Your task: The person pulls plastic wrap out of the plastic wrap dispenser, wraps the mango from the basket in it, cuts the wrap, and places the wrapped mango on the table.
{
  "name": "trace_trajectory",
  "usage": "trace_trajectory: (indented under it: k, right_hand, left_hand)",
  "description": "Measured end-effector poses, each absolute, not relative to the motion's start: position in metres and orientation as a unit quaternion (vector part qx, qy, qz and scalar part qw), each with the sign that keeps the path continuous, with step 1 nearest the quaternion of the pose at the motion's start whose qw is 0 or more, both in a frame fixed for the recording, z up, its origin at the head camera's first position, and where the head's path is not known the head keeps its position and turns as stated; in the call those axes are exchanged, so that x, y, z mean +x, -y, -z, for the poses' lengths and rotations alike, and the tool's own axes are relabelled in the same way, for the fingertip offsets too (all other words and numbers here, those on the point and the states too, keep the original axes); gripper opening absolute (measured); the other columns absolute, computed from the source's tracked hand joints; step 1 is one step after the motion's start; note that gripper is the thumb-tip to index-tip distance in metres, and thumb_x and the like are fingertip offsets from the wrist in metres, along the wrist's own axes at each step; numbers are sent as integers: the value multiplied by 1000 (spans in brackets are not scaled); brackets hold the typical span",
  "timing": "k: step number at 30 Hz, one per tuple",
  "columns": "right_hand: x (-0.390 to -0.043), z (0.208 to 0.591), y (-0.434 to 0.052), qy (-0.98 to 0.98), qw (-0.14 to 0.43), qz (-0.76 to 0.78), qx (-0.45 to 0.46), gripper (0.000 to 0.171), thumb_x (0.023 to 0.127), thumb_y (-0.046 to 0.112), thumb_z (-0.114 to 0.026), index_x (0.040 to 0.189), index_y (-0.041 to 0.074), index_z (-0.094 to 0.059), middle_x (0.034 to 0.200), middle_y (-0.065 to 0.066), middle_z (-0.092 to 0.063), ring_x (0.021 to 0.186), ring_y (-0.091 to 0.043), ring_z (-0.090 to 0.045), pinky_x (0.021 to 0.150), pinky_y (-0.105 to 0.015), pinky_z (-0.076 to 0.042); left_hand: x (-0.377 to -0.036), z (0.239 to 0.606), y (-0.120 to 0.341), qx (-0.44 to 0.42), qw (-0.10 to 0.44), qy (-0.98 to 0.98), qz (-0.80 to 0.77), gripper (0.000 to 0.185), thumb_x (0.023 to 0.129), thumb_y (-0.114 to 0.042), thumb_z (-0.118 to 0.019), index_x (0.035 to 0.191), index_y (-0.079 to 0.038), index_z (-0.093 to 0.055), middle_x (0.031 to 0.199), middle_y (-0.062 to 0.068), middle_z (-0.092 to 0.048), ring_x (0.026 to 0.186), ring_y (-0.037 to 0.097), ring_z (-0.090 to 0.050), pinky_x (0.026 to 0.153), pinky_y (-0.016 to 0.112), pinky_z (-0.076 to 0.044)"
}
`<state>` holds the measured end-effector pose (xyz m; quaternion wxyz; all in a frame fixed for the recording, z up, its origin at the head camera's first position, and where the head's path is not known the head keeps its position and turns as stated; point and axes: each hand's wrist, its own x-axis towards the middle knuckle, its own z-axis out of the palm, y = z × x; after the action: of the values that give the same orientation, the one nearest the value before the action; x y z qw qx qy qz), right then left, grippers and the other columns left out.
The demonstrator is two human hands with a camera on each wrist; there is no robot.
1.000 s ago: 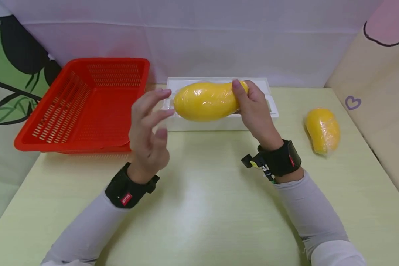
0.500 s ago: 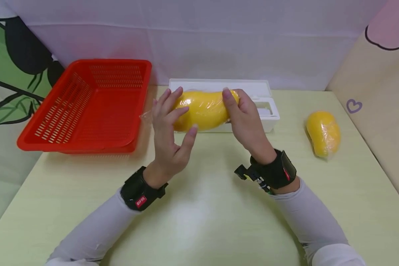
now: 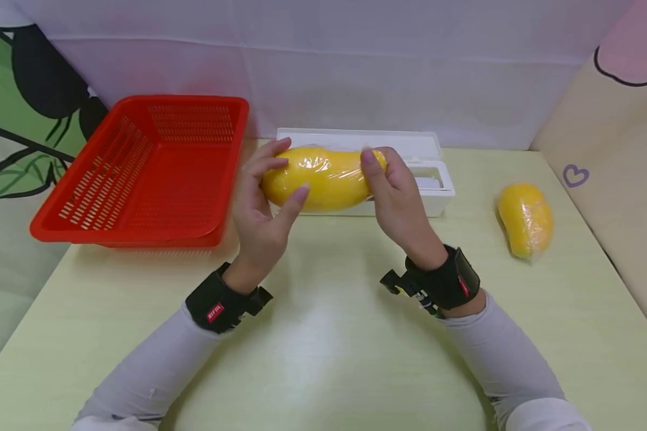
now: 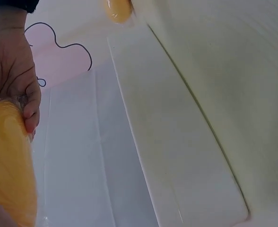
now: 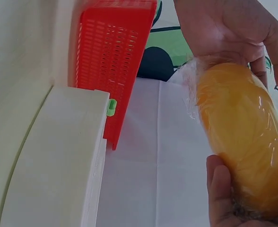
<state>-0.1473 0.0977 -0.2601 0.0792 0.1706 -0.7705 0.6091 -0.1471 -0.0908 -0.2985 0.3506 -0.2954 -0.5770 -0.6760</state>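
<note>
A yellow mango [image 3: 323,185], tightly wrapped in clear film, is held level above the table between both hands in the head view. My left hand [image 3: 261,218] holds its broad left end, thumb in front and fingers over the back. Around the narrower right end my right hand [image 3: 404,206] keeps its grip, thumb on top. Loose film bunches at the left end of the mango [image 5: 243,137] in the right wrist view. Behind it a white box [image 3: 434,194] with a raised lid is partly hidden. A second wrapped mango [image 3: 525,218] lies at the table's right.
To the left rear sits a red slotted plastic basket [image 3: 162,197], close to the white box's left end. A lilac cloth [image 3: 350,72] hangs along the back of the pale table [image 3: 323,335]. A beige panel [image 3: 625,179] bounds the right side.
My left hand has come from beside the mango onto its left end, closing its fingers and thumb on it. My right hand has brought the mango slightly left and nearer.
</note>
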Motion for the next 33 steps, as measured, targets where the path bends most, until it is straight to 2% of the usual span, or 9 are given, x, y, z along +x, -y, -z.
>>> trace_trajectory:
  k: [3, 7, 12, 15, 18, 21, 27, 33]
  right_hand:
    - [-147, 262, -97, 772, 92, -603, 179, 31, 108, 28, -42, 115, -1, -50, 92, -10, -55, 79, -26, -53, 72, -28, -46]
    - [-146, 263, -97, 767, 100, -606, 188, 31, 108, 28, -41, 114, -1, -49, 92, -10, -54, 80, -26, -53, 72, -28, -46]
    - [-147, 261, -101, 764, 119, -609, 179, 29, 108, 30, -39, 109, 2, -49, 87, -10, -52, 78, -26, -52, 73, -29, -44]
    - [-147, 259, -102, 765, 133, -608, 168, 27, 108, 31, -38, 103, 5, -47, 84, -11, -50, 76, -27, -51, 73, -31, -43]
    - [-148, 257, -103, 764, 141, -609, 162, 27, 108, 32, -37, 99, 8, -44, 84, -10, -49, 76, -27, -50, 72, -31, -42]
    - [-148, 258, -102, 760, 163, -608, 162, 29, 108, 34, -33, 96, 9, -42, 81, -10, -46, 71, -28, -48, 66, -31, -41]
    - [-150, 262, -100, 742, 217, -616, 151, 29, 106, 34, -29, 89, 13, -42, 74, -8, -41, 62, -26, -43, 58, -30, -36]
    - [-151, 265, -101, 732, 232, -630, 116, 32, 106, 32, -27, 83, 16, -43, 69, -5, -38, 59, -25, -40, 58, -29, -35]
  left_hand:
    - [-147, 298, 93, -269, 315, 574, 706, 41, 88, -8, -71, 115, 15, -50, 134, 23, -53, 127, 35, -48, 100, 39, -49]
    - [-147, 297, 99, -260, 251, 568, 740, 43, 87, -4, -72, 122, 8, -52, 135, 19, -53, 123, 34, -50, 98, 36, -51]
    - [-150, 294, 108, -307, 147, 572, 746, 64, 84, -3, -78, 139, 0, -45, 142, 16, -48, 123, 37, -47, 98, 34, -51]
    - [-152, 292, 110, -326, 107, 580, 739, 78, 77, 5, -81, 143, -2, -40, 144, 15, -45, 127, 36, -45, 99, 35, -50]
    - [-153, 292, 110, -326, 88, 595, 729, 89, 71, 18, -79, 146, -3, -36, 145, 13, -44, 129, 33, -45, 100, 35, -50]
    - [-154, 293, 111, -325, 82, 621, 708, 93, 68, 24, -76, 146, -1, -32, 145, 10, -43, 128, 29, -46, 99, 34, -50]
    - [-155, 294, 110, -335, 98, 663, 662, 96, 68, 20, -80, 147, 0, -29, 144, 10, -43, 127, 25, -46, 100, 35, -50]
    - [-152, 294, 109, -310, 72, 678, 663, 93, 70, 15, -81, 147, -3, -32, 137, 10, -49, 120, 24, -49, 96, 36, -52]
